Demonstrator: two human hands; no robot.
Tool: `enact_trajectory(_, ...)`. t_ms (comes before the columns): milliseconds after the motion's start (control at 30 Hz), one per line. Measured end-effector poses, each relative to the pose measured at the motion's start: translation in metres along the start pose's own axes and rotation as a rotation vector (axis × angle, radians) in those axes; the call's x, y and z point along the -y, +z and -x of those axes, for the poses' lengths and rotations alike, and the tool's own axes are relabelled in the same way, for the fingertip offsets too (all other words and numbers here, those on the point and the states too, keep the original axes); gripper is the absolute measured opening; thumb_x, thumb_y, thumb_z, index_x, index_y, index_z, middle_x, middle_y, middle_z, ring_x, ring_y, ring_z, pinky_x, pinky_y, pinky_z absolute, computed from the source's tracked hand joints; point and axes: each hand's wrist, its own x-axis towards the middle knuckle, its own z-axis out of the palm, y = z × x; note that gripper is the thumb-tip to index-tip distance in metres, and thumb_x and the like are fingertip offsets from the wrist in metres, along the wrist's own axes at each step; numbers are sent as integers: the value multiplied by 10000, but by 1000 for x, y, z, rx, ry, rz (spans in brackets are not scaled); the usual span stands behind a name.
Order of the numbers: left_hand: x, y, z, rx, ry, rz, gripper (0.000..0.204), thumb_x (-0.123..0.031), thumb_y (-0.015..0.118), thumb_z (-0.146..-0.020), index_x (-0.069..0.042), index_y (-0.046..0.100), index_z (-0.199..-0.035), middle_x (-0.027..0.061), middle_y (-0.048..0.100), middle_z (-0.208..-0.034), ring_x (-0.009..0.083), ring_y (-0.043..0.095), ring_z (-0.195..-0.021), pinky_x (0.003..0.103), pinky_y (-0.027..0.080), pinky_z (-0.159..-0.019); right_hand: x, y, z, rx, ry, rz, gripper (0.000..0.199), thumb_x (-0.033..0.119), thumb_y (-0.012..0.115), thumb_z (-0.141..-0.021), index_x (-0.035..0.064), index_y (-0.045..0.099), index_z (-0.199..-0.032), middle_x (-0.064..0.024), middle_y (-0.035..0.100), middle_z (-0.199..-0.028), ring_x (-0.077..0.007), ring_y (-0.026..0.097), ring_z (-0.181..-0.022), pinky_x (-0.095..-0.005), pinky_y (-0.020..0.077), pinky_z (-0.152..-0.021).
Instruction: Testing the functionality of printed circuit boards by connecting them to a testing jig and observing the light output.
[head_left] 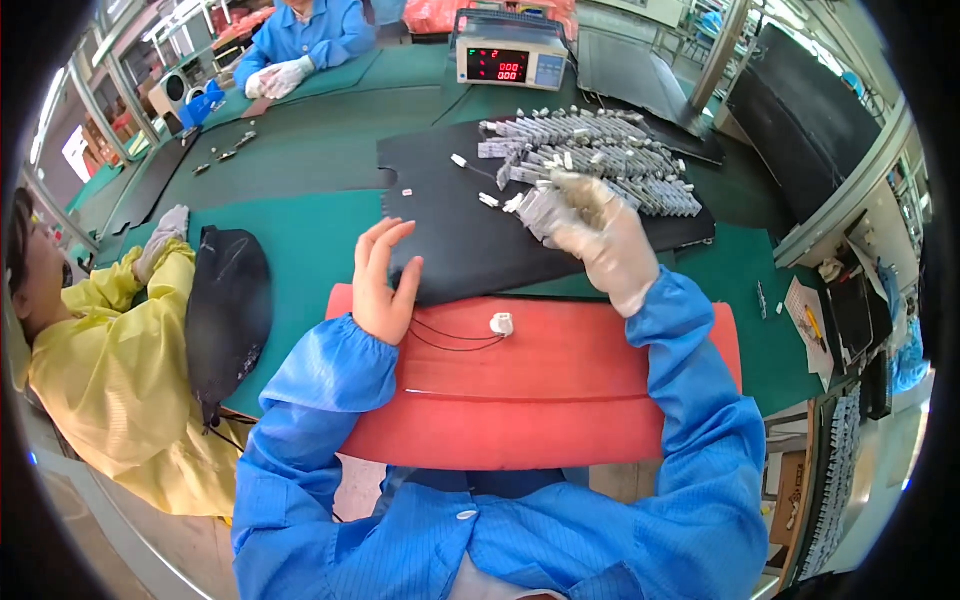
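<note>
Grey pt [541,214] at RH [606,240] fingertips

Mat [450,230] on counter [290,260], btwn & beyond L fingers [372,248] and R fingers [578,238]. Rows of parts [645,155] on mat, just behind R fingers. Meter [510,65] farther back. Pad [530,370] nearer than both, w/ connector [502,324] on it, R of L fingers. Co-worker [120,370] well L of L fingers; paper [805,345] w/ pen [815,325] well R of R fingers.
</note>
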Motion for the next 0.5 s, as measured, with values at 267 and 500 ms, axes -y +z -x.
enact_trajectory(267,-41,36,-49,488,-357,709,271,-167,485,-933,34,581,-1088,82,621,-977,161,556,-959,301,418,-881,22,-11,3,-74,509,-496,529,547,444,-887,78,573,-1096,-74,651,-835,-129,602,-589,-205,418,-435)
enact_trajectory(500,-38,61,-39,689,-600,954,223,-98,547,-898,55,586,-1055,46,635,-828,78,580,-703,227,485,-637,3,-12,-2,-26,652,-457,526,572,468,-865,96,608,-1039,-48,646,-819,-140,572,-579,-225,389,-462)
